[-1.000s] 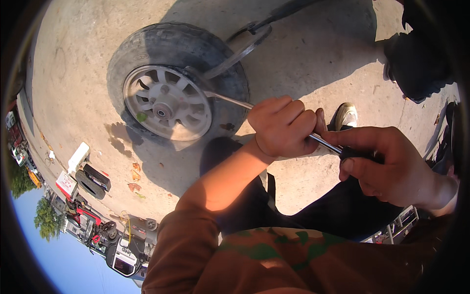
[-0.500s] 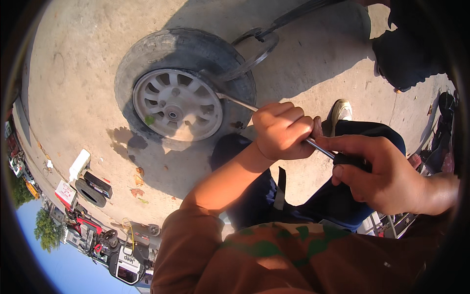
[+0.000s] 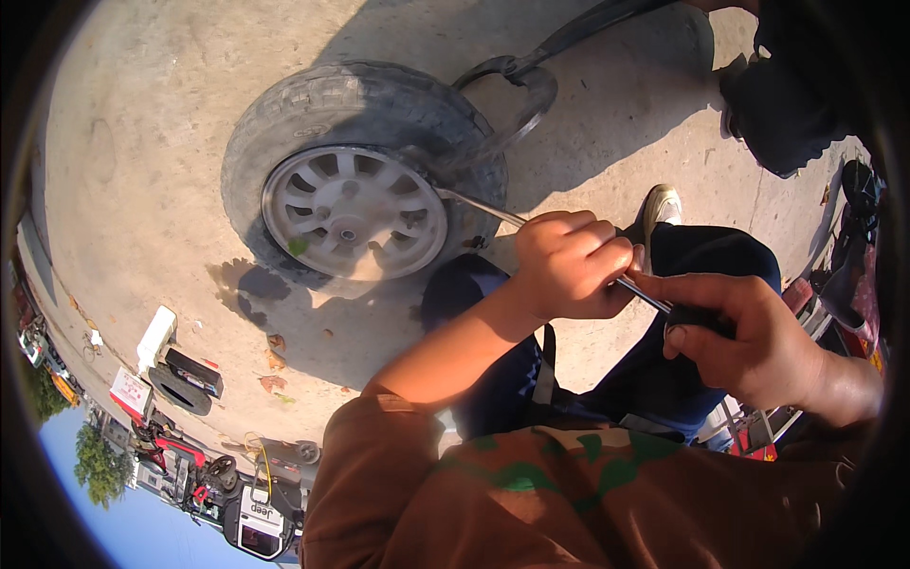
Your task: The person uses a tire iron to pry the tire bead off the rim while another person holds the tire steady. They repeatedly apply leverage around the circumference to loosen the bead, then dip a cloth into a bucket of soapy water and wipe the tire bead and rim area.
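A tire [image 3: 284, 123] on a pale spoked wheel rim [image 3: 351, 251] lies on the concrete in front of me. My left hand [image 3: 573, 266] is wrapped round the metal shaft of a pry bar [image 3: 493, 211]. Its far tip meets the edge of the rim, on the side toward me. Closed round the bar's black handle [image 3: 700, 320] is my right hand [image 3: 758, 346], with the thumb along it. A large hooked metal tool [image 3: 531, 90] reaches over the tire's far right side. Where its lower end touches the tire is blurred.
At the upper right another person's dark-clothed leg [image 3: 787, 104] stands near the hooked tool's shaft. My shoe [image 3: 663, 206] rests on the concrete right of the tire. To the left lie a white container [image 3: 154, 337] and a dark box [image 3: 192, 373]; a toy-like vehicle [image 3: 256, 522] is farther off.
The wheel and both my hands sit slightly farther right and lower in the picture. My grip on the pry bar is the same, its tip still at the rim edge.
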Tool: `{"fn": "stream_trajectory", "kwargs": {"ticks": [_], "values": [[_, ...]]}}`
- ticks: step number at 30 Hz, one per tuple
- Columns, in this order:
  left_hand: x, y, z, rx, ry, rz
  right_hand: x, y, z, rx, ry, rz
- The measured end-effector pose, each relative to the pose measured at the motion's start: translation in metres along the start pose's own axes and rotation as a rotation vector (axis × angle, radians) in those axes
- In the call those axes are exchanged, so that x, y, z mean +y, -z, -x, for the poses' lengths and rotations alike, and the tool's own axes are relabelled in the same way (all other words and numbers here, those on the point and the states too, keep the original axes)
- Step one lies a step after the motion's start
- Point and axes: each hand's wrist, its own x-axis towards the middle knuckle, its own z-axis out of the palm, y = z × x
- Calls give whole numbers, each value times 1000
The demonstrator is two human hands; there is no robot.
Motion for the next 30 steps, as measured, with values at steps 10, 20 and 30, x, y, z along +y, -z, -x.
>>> {"fn": "stream_trajectory", "kwargs": {"ticks": [10, 20, 30], "values": [[1, 2, 15, -55, -90, -173, 36, -15, 3, 0, 221, -50], [-12, -21, 21, -129, -76, -228, 71, 20, -32, -33, 369, 105], [-28, -50, 30, -213, -60, -394, 125, 60, -82, -131, 399, -15]]}}
